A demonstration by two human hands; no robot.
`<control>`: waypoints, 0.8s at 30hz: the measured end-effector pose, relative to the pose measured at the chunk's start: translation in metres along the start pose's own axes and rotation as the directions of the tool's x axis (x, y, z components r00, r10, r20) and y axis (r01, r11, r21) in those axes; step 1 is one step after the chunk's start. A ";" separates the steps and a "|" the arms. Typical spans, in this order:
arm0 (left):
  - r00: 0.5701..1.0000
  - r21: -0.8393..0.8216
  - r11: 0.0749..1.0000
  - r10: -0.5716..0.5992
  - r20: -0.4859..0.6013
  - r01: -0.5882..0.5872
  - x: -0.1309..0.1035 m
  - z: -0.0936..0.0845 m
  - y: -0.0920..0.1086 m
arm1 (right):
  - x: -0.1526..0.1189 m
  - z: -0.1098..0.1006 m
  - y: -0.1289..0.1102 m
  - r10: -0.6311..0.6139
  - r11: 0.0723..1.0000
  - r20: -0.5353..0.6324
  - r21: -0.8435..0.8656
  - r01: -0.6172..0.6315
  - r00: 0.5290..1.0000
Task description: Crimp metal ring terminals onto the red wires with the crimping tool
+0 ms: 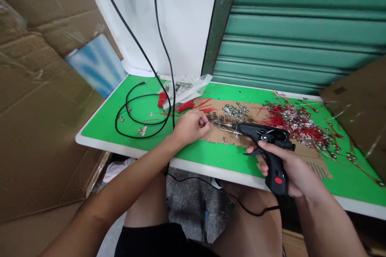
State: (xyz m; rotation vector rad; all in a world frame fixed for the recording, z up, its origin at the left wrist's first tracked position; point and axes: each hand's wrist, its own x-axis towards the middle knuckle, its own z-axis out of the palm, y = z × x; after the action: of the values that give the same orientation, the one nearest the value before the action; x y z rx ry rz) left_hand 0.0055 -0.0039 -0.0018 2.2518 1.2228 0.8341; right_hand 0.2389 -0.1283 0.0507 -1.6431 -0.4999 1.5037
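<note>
My right hand (289, 164) is wrapped round the grip of a black soldering gun (256, 132) with a red round mark on its handle. The gun's metal tip points left over a scorched piece of cardboard (223, 138). Just left of the tip, my left hand (193, 126) is closed in a pinch above the cardboard's left end; what its fingers hold is too small to make out. Small metal parts (235, 111) lie on the cardboard behind the tip. Red wires (185, 106) lie behind my left hand.
On the green table (102, 122), a large pile of red wires with metal ends (301, 124) spreads at the right. A plastic bag (193, 90) of metal parts sits at the back. A black cable (120, 108) loops at the left. Cardboard (39, 128) stands on the left side.
</note>
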 end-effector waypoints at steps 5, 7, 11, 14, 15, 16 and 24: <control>1.000 0.012 1.000 -0.009 -0.004 0.009 0.000 0.001 0.000 | 0.000 0.003 0.000 0.044 0.997 0.003 0.058 -0.044 0.999; 1.000 0.019 1.000 -0.019 0.001 0.019 0.000 0.001 0.001 | 0.000 0.003 0.001 0.034 0.998 -0.008 0.046 -0.033 0.999; 0.999 0.027 0.999 -0.038 0.003 0.038 0.000 0.000 0.002 | -0.001 0.003 0.001 -0.020 1.000 -0.029 -0.014 0.020 0.999; 1.000 0.021 0.999 -0.028 0.012 0.027 0.000 -0.001 0.002 | 0.000 0.001 0.002 -0.022 0.999 -0.022 -0.037 0.021 1.000; 1.000 0.019 1.000 -0.022 0.014 0.022 0.000 -0.001 0.002 | 0.000 0.000 0.002 -0.023 0.999 -0.011 -0.034 0.022 1.000; 1.000 0.018 1.000 -0.018 0.015 0.018 0.000 -0.001 0.003 | 0.001 0.000 0.002 -0.025 0.999 0.002 -0.025 0.026 1.000; 1.000 0.011 1.000 -0.023 0.002 0.023 0.000 0.000 0.003 | 0.001 0.001 0.002 -0.057 0.997 0.045 0.055 0.055 0.997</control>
State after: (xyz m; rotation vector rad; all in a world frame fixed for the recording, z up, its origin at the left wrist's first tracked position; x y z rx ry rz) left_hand 0.0076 -0.0050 -0.0002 2.2422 1.2533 0.8183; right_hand 0.2379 -0.1286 0.0481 -1.5440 -0.5221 1.5042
